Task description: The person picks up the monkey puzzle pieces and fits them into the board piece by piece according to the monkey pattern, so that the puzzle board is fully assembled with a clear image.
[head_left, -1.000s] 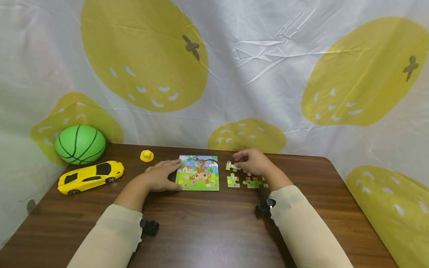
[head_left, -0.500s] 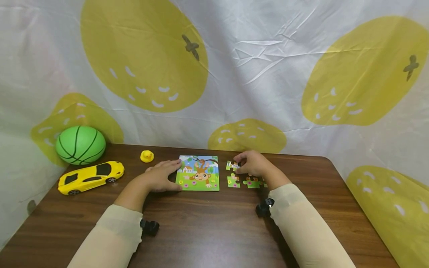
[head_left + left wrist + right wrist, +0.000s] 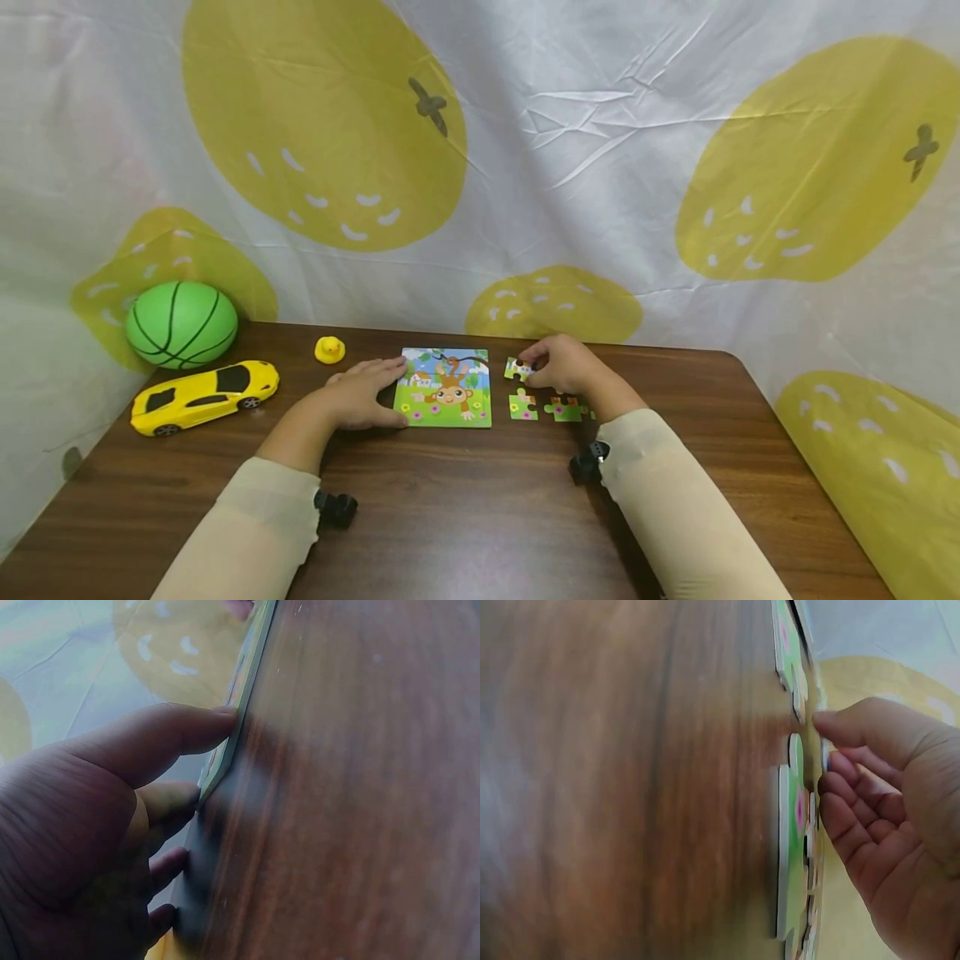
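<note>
A square monkey picture puzzle (image 3: 442, 400) lies flat at the middle of the table. My left hand (image 3: 363, 396) rests at its left side, fingers spread; the thumb touches the lower left corner and the index fingertip the upper left edge. In the left wrist view the left hand (image 3: 82, 817) has its thumb on the board's edge (image 3: 244, 701). To the right, my right hand (image 3: 570, 367) pinches a loose jigsaw piece (image 3: 512, 369) with a house on it between thumb and fingers. In the right wrist view the right hand (image 3: 907, 802) partly hides that piece.
Below the right hand lie a jigsaw piece with a yellow flower (image 3: 520, 407) and a green jigsaw piece (image 3: 564, 411); others are partly hidden. At left stand a yellow toy car (image 3: 206, 398), a green ball (image 3: 180, 325) and a rubber duck (image 3: 329, 350). A patterned curtain (image 3: 570, 208) hangs behind the table.
The right hand has closed its thumb and fingers onto the house piece, which has shifted slightly left and away from me. The left hand and picture puzzle stay in place.
</note>
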`<state>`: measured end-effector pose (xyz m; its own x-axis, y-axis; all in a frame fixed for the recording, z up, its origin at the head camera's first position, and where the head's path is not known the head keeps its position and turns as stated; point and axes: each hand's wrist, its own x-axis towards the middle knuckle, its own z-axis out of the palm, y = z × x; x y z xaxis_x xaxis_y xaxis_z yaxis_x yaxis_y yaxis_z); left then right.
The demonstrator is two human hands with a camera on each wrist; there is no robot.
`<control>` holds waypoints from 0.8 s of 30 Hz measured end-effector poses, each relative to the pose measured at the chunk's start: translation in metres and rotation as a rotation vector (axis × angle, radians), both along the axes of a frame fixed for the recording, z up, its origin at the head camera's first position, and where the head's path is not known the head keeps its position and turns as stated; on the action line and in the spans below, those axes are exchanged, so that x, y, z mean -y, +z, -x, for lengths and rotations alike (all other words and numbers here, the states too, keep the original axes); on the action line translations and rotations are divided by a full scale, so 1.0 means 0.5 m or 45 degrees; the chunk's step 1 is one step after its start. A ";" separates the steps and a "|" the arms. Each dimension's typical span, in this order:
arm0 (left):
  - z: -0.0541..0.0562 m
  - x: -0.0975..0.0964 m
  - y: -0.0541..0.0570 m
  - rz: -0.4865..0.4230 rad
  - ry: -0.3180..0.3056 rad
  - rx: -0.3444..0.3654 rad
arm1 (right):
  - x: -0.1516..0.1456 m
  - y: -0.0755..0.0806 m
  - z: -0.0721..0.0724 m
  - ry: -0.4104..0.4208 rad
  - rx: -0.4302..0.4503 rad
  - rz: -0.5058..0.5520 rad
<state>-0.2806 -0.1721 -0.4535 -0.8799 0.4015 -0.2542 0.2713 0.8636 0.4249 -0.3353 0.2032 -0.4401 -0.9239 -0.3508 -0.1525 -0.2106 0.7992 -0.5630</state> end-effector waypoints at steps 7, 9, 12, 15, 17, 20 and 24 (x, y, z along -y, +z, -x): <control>-0.003 0.000 0.003 0.001 0.000 -0.005 | 0.021 0.007 -0.017 0.108 -0.112 0.077; -0.003 0.001 0.004 -0.001 -0.001 -0.008 | 0.034 0.010 -0.020 0.135 -0.126 0.105; -0.003 0.002 0.003 -0.005 -0.001 -0.009 | 0.054 0.011 -0.024 0.163 -0.109 0.148; -0.003 0.003 0.002 -0.006 -0.001 -0.008 | 0.076 0.010 -0.024 0.186 -0.086 0.175; -0.002 0.003 0.000 -0.004 -0.001 -0.009 | 0.091 0.009 -0.024 0.204 -0.076 0.189; -0.002 0.002 0.000 -0.005 -0.002 -0.008 | 0.112 0.007 -0.021 0.237 -0.080 0.198; -0.002 0.001 0.001 -0.002 -0.002 -0.008 | 0.145 0.007 -0.018 0.282 -0.082 0.212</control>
